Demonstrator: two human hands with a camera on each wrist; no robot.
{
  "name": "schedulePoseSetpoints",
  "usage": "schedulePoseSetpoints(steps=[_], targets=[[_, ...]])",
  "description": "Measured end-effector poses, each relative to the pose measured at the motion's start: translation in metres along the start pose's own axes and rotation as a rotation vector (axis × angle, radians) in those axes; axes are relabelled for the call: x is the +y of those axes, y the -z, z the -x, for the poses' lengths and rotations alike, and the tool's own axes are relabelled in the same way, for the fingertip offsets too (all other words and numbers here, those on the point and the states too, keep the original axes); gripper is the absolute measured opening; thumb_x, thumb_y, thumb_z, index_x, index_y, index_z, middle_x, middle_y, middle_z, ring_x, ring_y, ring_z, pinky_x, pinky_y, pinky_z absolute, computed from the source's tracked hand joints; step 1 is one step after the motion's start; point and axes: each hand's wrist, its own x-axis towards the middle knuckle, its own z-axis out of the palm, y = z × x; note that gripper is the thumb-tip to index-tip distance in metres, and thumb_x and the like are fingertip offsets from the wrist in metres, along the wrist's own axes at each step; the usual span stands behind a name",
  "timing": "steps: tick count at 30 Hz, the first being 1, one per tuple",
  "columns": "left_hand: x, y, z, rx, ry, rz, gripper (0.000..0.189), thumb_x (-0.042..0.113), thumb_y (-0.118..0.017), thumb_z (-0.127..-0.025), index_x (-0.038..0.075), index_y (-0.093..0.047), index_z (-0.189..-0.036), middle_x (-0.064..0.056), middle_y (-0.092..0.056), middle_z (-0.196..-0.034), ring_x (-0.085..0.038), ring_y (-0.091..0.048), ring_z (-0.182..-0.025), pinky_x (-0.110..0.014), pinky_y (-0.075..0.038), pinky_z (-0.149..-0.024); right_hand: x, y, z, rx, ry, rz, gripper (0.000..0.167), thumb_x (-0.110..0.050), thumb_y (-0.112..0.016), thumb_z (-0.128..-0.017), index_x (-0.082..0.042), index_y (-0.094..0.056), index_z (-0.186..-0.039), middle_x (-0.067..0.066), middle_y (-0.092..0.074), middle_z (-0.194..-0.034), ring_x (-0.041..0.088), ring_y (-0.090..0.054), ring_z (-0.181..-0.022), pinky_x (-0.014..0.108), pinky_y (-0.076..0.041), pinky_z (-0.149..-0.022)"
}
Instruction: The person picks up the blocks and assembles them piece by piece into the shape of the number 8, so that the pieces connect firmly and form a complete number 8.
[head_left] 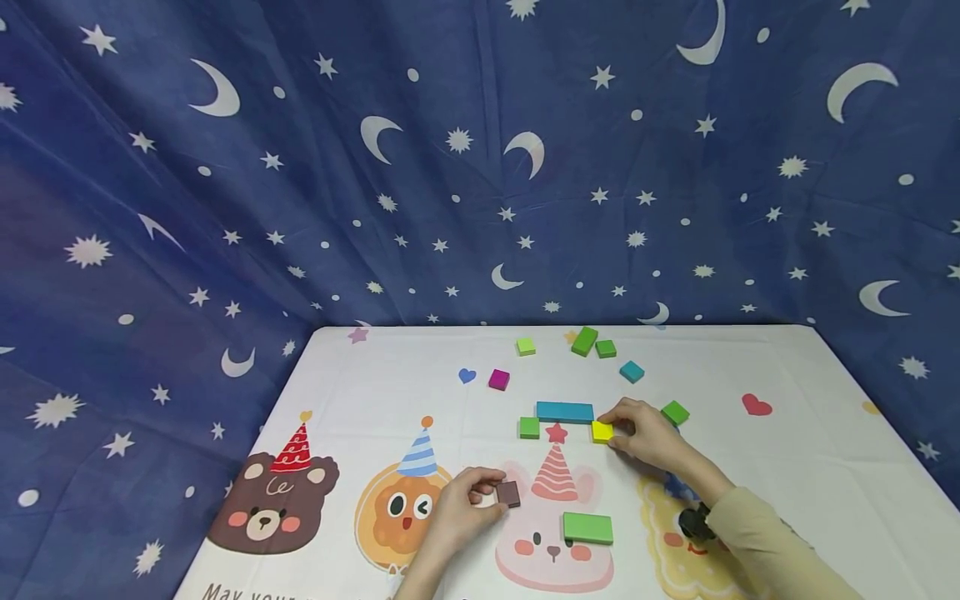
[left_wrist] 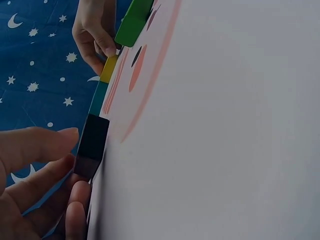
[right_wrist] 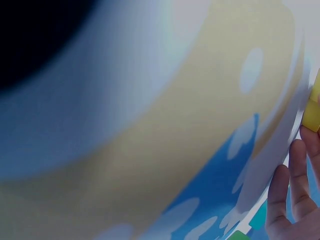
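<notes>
My right hand point(head_left: 647, 433) pinches a small yellow block point(head_left: 602, 432) between thumb and fingers, at the right end of a long blue block point(head_left: 565, 412). A small green block point(head_left: 529, 427) lies at the blue block's left end. Lower and to the left, my left hand point(head_left: 468, 508) grips a dark brown block point(head_left: 508, 494) at its left side, thumb on the near edge. In the left wrist view that brown block point(left_wrist: 92, 145) looks nearly black, between the thumb and curled fingers. The yellow block point(right_wrist: 312, 115) shows at the right wrist view's edge, by the fingertips.
A long green block point(head_left: 588, 528) lies nearest the front, between the arms. Farther back are a magenta block point(head_left: 499, 380), a light green block point(head_left: 526, 347), a teal block point(head_left: 632, 372) and several green blocks point(head_left: 585, 341). The white cloth point(head_left: 810, 467) has printed cartoon figures.
</notes>
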Motion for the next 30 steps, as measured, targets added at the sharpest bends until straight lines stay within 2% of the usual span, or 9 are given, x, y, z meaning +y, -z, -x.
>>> schedulePoseSetpoints(steps=[8,16,30], targets=[[-0.0013,-0.0024,-0.0014,0.008,-0.035,-0.05,0.037,0.002,-0.077,-0.066,0.012,-0.073,-0.102,-0.001,-0.064,-0.091,-0.004,-0.052,-0.079,-0.016,-0.04,-0.069,0.0016,-0.0011,0.0002,0.003,-0.014,0.001,0.03,-0.006,-0.076,-0.076,-0.01,-0.072,-0.105,0.0,-0.064,-0.098,0.016,-0.05,-0.086,0.035,-0.045,-0.082],[-0.0012,-0.0033,0.0001,0.027,-0.07,-0.054,0.04,-0.003,-0.077,-0.063,0.012,-0.073,-0.1,-0.001,-0.061,-0.088,-0.007,-0.052,-0.078,-0.015,-0.039,-0.067,0.001,-0.0001,0.0004,0.006,-0.003,0.005,0.03,-0.006,-0.076,-0.076,-0.01,-0.073,-0.105,-0.001,-0.064,-0.098,0.015,-0.049,-0.086,0.035,-0.045,-0.08],[0.0,-0.0035,-0.0014,0.04,-0.06,-0.102,0.034,-0.001,-0.076,-0.064,0.011,-0.073,-0.096,-0.002,-0.06,-0.085,-0.003,-0.048,-0.074,-0.016,-0.039,-0.067,0.0014,-0.0006,-0.0009,0.001,-0.013,0.005,0.03,-0.006,-0.076,-0.076,-0.01,-0.072,-0.106,0.0,-0.064,-0.098,0.016,-0.049,-0.085,0.032,-0.045,-0.079]])
